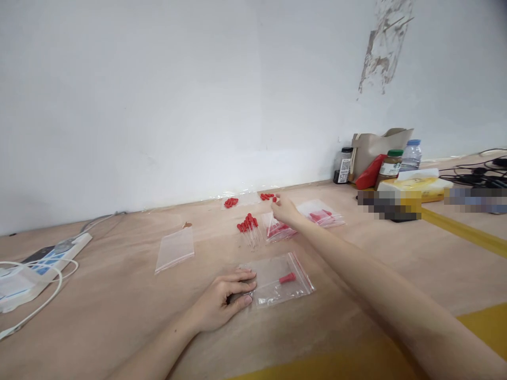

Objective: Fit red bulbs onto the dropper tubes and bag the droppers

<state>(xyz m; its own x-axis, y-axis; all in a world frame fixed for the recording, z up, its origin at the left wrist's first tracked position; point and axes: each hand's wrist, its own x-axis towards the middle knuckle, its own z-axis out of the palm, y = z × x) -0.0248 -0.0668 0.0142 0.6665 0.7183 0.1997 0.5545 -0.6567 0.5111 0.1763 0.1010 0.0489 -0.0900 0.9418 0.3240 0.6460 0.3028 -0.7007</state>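
My left hand [232, 295] lies on the table with fingers stretched out, their tips on the left edge of a clear zip bag [269, 266]. Inside that bag is one red rubber bulb [287, 278]. Farther off, my right hand [284, 209] pinches a small red rubber bulb [274, 199], beside a little row of similar red bulbs [265, 196]. Left of this hand lie several droppers [249, 224] with red tops and thin clear stems. Zip bags with red pieces [322, 214] sit beneath and beside my right wrist.
Another red pile [231, 202] lies near the wall. An unfilled-looking zip bag [176, 249] is at left, with a power strip [47, 269] and white cables beyond. Jars [390, 166], a bottle [412, 154], a beige bag [376, 150] and a tissue pack [414, 186] stand at right.
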